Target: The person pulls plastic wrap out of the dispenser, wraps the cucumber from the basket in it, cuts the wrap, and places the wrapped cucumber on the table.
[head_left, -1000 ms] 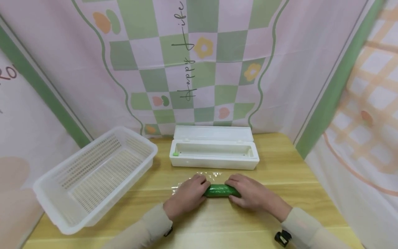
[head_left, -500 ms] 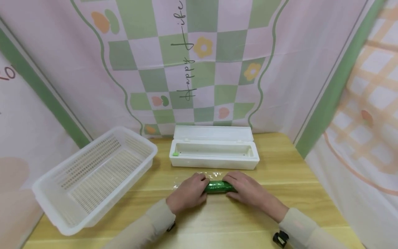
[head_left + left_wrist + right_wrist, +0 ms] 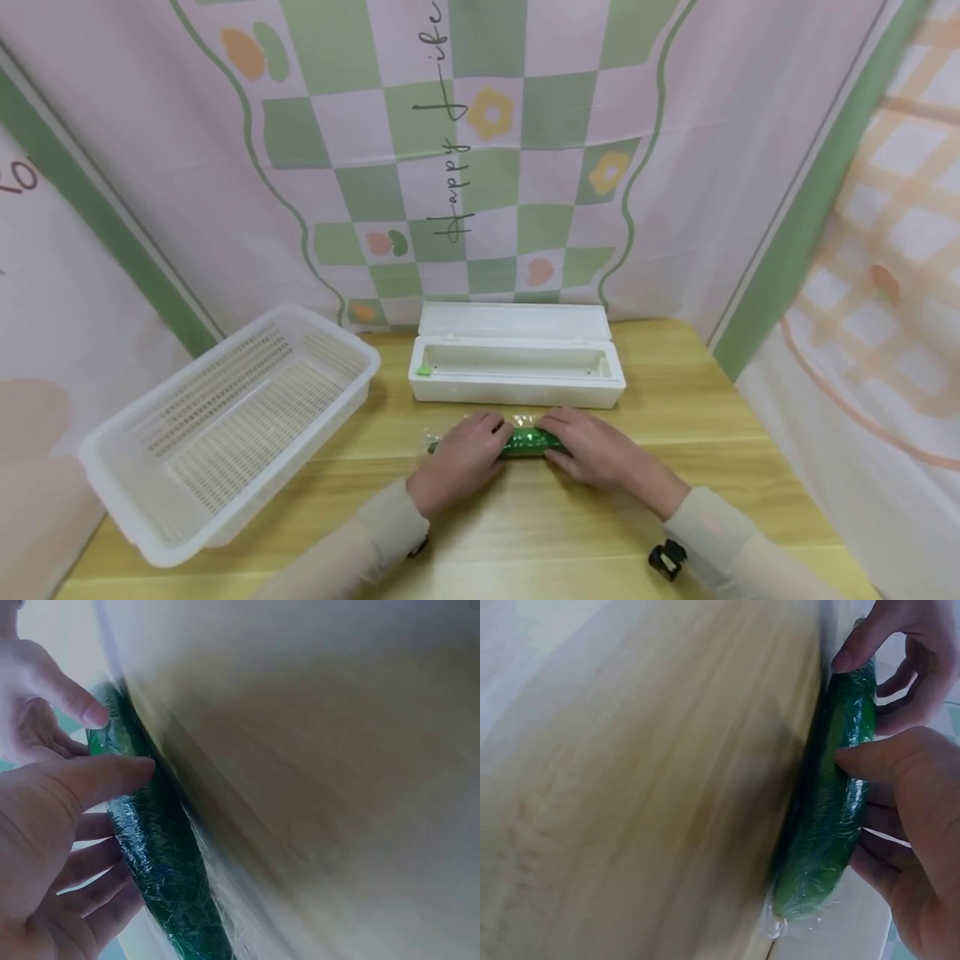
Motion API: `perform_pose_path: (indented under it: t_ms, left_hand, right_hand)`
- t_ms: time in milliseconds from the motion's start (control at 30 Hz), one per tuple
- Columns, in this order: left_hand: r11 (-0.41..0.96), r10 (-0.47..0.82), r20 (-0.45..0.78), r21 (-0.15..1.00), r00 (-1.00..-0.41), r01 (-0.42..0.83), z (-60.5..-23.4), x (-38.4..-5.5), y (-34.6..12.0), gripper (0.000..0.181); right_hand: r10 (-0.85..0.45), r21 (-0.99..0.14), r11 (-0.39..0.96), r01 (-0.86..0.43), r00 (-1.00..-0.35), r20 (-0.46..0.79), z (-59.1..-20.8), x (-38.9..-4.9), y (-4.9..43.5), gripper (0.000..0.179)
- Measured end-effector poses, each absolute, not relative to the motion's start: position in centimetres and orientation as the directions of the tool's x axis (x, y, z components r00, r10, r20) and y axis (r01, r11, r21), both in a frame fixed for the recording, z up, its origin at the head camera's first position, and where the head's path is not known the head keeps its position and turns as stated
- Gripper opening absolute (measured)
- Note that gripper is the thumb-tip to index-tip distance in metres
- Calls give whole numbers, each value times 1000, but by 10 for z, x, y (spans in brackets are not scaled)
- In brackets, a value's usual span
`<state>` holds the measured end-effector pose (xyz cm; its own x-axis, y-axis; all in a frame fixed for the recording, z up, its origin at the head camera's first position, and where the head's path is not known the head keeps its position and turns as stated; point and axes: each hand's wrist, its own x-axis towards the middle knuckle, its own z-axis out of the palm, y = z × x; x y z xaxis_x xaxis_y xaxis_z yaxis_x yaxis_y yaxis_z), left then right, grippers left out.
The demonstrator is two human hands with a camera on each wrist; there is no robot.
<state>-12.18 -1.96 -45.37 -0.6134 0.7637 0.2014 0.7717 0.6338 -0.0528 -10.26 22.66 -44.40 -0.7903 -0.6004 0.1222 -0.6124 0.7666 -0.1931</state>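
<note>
A dark green cucumber (image 3: 527,442) lies across the wooden table, wrapped in clear, wrinkled plastic film (image 3: 522,421). My left hand (image 3: 467,454) grips its left part, thumb on the near side and fingers over the far side. My right hand (image 3: 591,443) holds the right part the same way, and a short stretch of cucumber shows between the two hands. In the right wrist view the cucumber (image 3: 829,795) has film bunched past its end. The left wrist view shows the wrapped skin (image 3: 161,855) glossy and creased, with loose film along the table side.
Behind the hands stands a long white box (image 3: 517,392) with its lid (image 3: 514,322) raised and a small green piece (image 3: 423,371) at its left end. A white slotted basket (image 3: 300,446) sits at the left of the wooden table (image 3: 697,417). Printed cloth (image 3: 555,183) hangs behind.
Both hands have moved slightly away from the body with the cucumber, toward the white box. Less loose film shows on the table beyond it. The box and basket have stayed put.
</note>
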Motion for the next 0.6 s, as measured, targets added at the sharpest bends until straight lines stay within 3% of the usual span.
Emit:
perform_pose_path:
  t_ms: [133, 267, 600]
  left_hand:
    - [641, 758, 202, -56, -620, 766, -453, -125, -15, 22]
    - [637, 759, 165, 10, -630, 771, -448, -130, -13, 20]
    - [642, 755, 48, 149, -654, 752, -450, -140, -15, 27]
  right_hand:
    - [-587, -169, 783, -598, -801, 117, -442, -102, 227, 50]
    - [-566, -148, 798, -584, -811, 147, -442, -102, 224, 56]
    - [-557, -130, 803, -582, -809, 186, -450, -104, 216, 45]
